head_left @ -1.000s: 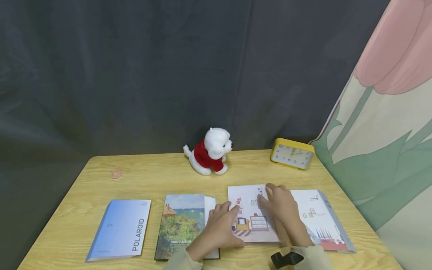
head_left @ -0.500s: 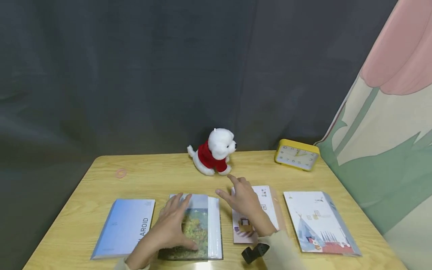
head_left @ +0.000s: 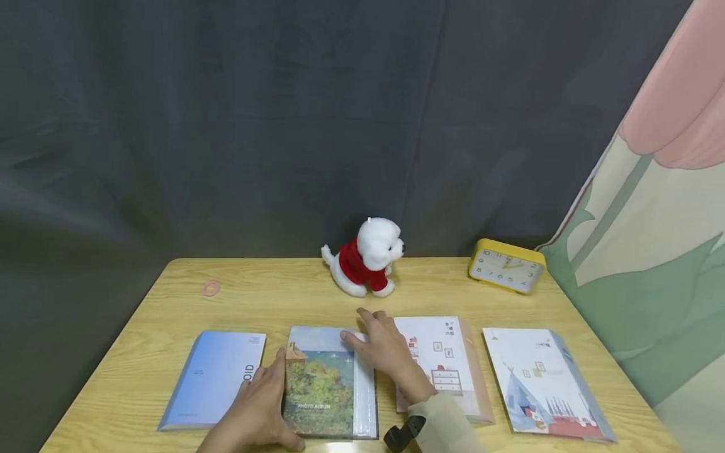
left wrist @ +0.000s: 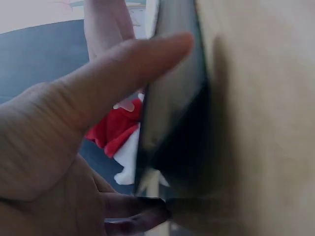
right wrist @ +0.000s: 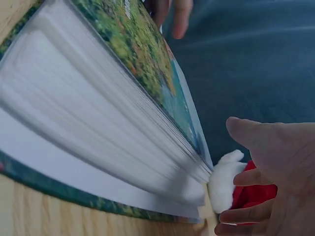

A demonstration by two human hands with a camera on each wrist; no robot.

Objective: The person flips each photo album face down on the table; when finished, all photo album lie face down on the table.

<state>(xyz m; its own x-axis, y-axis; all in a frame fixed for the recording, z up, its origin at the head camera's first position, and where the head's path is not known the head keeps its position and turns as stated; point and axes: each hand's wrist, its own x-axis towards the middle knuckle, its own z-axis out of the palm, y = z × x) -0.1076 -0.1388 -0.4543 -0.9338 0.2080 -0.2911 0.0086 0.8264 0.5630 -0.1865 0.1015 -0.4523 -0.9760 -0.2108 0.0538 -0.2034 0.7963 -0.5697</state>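
A photo album [head_left: 320, 390] with a painted garden cover lies between my hands; in the right wrist view its thick white page block [right wrist: 98, 113] faces me. My left hand [head_left: 257, 406] is at its left side, thumb toward the near corner and fingers along the spine edge. In the left wrist view the straight thumb overlaps the dark spine [left wrist: 174, 93]. My right hand [head_left: 387, 352] is spread over the album's far right corner, its thumb above the page edge. Fingers of the right hand [right wrist: 290, 172] hold nothing.
A blue POLAROID album [head_left: 218, 377] lies left. Two white illustrated albums, one with a drawn dresser [head_left: 436, 358] and one with a tent [head_left: 538, 384], lie right. Behind are a plush dog [head_left: 368, 258], a yellow clock [head_left: 506, 265] and a pink ring [head_left: 211, 288].
Both hands have left the dresser album and moved left to the painted photo album. The left hand has gone to its spine side, the right hand to its page side.
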